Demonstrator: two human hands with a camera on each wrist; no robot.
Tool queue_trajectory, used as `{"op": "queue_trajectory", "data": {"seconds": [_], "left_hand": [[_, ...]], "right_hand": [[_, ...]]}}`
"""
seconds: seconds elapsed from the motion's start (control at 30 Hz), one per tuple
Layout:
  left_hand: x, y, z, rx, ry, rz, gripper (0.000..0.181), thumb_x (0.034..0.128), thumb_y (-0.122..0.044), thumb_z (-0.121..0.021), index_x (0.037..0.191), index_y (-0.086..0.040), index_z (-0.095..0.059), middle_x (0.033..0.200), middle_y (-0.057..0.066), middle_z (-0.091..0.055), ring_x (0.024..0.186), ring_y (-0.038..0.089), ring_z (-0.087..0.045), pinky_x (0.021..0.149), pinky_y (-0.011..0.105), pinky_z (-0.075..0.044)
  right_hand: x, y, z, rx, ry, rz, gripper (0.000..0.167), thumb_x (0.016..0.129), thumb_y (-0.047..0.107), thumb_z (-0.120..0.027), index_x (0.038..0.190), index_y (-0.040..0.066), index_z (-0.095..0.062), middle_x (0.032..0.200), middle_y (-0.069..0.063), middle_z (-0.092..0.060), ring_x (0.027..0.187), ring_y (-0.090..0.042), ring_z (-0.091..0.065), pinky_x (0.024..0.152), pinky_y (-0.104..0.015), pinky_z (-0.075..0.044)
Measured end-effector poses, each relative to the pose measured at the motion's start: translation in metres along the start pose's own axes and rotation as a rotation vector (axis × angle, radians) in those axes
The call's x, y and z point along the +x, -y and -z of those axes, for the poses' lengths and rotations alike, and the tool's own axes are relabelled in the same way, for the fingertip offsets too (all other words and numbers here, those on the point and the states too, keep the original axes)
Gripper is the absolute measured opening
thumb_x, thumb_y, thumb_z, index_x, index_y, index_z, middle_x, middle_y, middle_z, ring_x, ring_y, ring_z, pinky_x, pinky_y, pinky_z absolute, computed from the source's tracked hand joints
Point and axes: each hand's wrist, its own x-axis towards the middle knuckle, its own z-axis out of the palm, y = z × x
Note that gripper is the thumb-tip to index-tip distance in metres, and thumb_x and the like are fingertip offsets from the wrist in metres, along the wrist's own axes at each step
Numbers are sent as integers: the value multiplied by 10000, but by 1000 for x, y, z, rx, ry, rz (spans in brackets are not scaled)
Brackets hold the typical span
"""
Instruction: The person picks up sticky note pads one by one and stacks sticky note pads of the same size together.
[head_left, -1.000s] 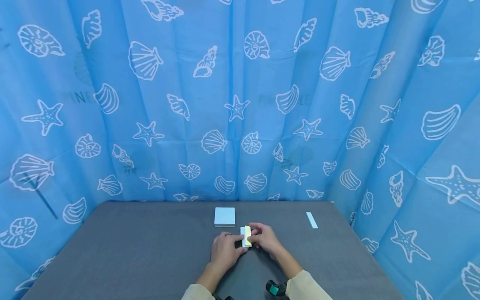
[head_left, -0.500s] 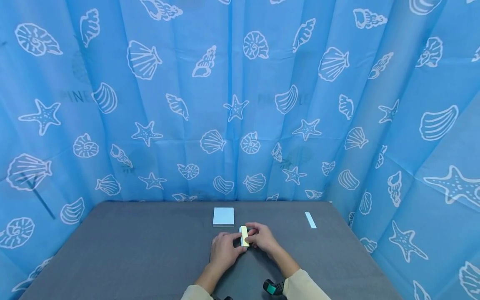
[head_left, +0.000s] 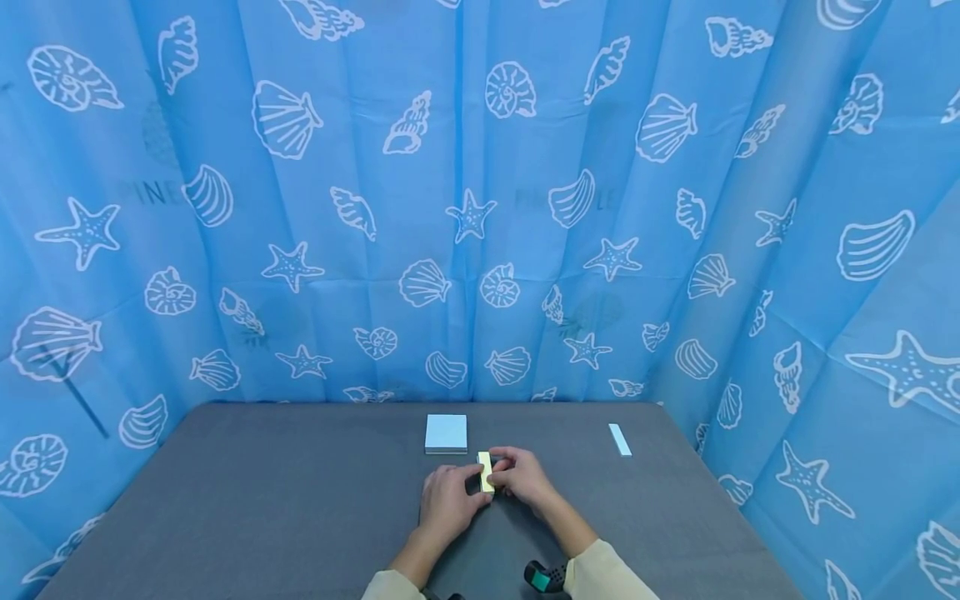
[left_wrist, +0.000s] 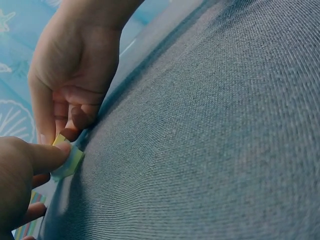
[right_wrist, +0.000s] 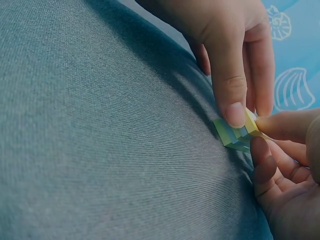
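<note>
In the head view my left hand (head_left: 447, 502) holds a small stack of narrow coloured strips at its left side, thumb at the near end. A yellow strip (head_left: 485, 472) lies on top. My right hand (head_left: 522, 477) pinches the stack from the right, thumb on the yellow strip. Green and pale blue layers of the stack (right_wrist: 233, 134) show in the right wrist view, their edges slightly stepped. The left wrist view shows the stack (left_wrist: 71, 162) between both hands, just above or on the cloth; which one I cannot tell.
A square pale stack (head_left: 446, 432) lies behind the hands; its side (left_wrist: 31, 217) shows coloured stripes in the left wrist view. One pale narrow strip (head_left: 620, 440) lies at the far right. Grey cloth (head_left: 262, 500) covers the table, with a blue shell-patterned curtain (head_left: 472, 317) behind.
The yellow strip has shifted left over the paler layers and now covers them almost fully from above. Both hands have kept nearly the same place.
</note>
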Motion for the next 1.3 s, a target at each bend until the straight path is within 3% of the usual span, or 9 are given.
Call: {"op": "queue_trajectory", "data": {"seconds": [0.37, 0.63, 0.83, 1.03, 1.2, 1.3], "left_hand": [[1, 3, -1, 33, -7, -27, 423, 736, -338, -850, 1132, -234, -744, 1009, -18, -703, 1024, 236, -589, 942, 507, -415], [3, 3, -1, 41, 23, -26, 411, 744, -343, -843, 1134, -258, -742, 1031, -16, -699, 1034, 232, -590, 952, 501, -412], [2, 3, -2, 31, 17, -9, 404, 742, -332, -847, 1127, -255, -746, 1037, -12, -696, 1025, 224, -590, 951, 489, -415], [1, 3, -1, 24, 17, -5, 403, 744, -326, -845, 1128, -258, -744, 1043, -11, -692, 1032, 223, -593, 956, 488, -414], [0, 2, -1, 22, 22, -9, 402, 750, -326, -841, 1134, -260, -741, 1053, -15, -695, 1039, 222, -594, 955, 486, -418], [0, 2, -1, 21, 19, -16, 404, 745, -319, -845, 1131, -252, -744, 1050, -9, -697, 1034, 228, -598, 944, 491, -426]], "right_hand": [[0, 0, 1, 7, 14, 18, 453, 844, -26, -671, 1276, -98, -551, 798, -68, -619, 627, -161, -547, 531, -266, -459], [1, 2, 21, -48, -3, 22, 444, 878, 9, -660, 1293, -90, -535, 801, -67, -623, 680, -247, -613, 548, -351, -493], [4, 2, 46, -90, -60, 0, 420, 903, 22, -645, 1300, -66, -540, 822, -61, -625, 734, -280, -633, 566, -367, -501], [8, -1, 72, -147, -133, 32, 388, 894, 16, -653, 1268, -52, -573, 830, -67, -632, 756, -304, -625, 561, -352, -496], [12, -14, 88, -293, -235, 78, 350, 874, 19, -687, 1212, -41, -622, 860, -58, -647, 807, -244, -623, 673, -391, -509], [11, -23, 95, -356, -278, 117, 341, 867, 6, -686, 1193, -68, -619, 937, -146, -660, 881, -297, -636, 760, -463, -514]]}}
